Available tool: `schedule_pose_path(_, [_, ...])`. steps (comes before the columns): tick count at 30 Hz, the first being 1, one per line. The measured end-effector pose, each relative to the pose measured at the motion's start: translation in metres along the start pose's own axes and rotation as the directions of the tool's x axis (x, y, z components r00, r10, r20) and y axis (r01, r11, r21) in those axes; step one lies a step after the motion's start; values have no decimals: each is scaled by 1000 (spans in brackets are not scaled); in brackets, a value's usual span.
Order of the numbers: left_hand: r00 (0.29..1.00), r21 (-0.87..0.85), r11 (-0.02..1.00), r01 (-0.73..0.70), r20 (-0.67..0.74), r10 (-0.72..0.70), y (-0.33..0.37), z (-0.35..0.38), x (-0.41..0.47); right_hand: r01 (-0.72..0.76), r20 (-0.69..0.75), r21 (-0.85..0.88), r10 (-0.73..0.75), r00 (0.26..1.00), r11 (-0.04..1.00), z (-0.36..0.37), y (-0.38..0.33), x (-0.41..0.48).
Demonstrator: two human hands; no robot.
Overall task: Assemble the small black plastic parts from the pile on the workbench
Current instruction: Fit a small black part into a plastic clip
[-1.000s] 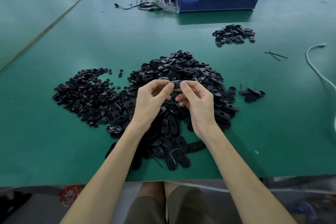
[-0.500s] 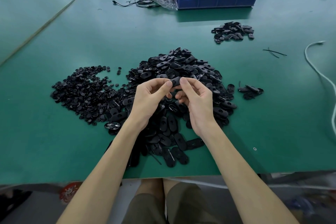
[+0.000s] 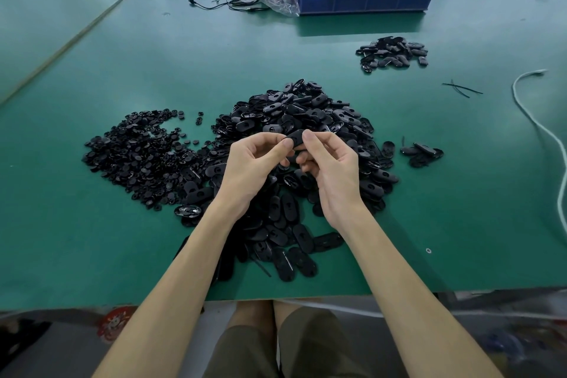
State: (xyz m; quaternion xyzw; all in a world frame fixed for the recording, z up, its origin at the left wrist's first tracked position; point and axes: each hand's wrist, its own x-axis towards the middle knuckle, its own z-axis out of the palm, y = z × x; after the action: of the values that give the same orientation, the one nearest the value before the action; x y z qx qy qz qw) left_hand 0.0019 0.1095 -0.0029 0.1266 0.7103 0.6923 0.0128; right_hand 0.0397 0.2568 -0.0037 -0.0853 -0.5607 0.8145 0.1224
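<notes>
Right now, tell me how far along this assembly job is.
Probably done: the small heap at far right and the little cluster nearer. In hand: left hand and right hand pinch one oval part. Left: nearly everything, the big pile of oval parts and the pile of round pieces are large.

Both hands (image 3: 294, 163) pinch oval part (image 3: 295, 137)
</notes>
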Motion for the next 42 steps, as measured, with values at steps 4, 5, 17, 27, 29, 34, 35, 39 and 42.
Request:
schedule_pose_path(4, [1000,3,1000,-1,7,1,0,0,0,9,9,-7,-9,1000,1000,0,0,-1])
schedule_pose_path(5, [1000,7,1000,-3,9,3,0,1,0,11,11,-10,-11,1000,1000,0,1,-1])
schedule_pose_path(17, [1000,22,1000,-7,-5,7,2,0,1,19,13,-16,-19,1000,1000,1,0,0])
schedule_pose_path(27, [1000,66,998,4,-12,-4,2,2,-1,38,40,-49,-36,999,998,1,0,-3])
schedule_pose_path(29, [1000,55,999,0,-3,1,3,2,-1,31,26,-44,-30,999,999,1,1,-2])
schedule_pose_path(34, [1000,25,1000,-7,-21,7,3,2,0,22,18,-24,-22,1000,999,0,2,0])
schedule_pose_path(35, [999,10,1000,-6,-35,6,3,2,-1,23,25,-33,-22,999,999,0,2,0])
schedule_pose_path(39, [997,-60,998,2,-79,-7,5,0,0,43,77,-131,-33,996,990,1,7,-1])
schedule_pose_path(42, [995,-144,990,13,-97,-27,5,-1,0,99,143,-235,-67,988,967,2,10,-1])
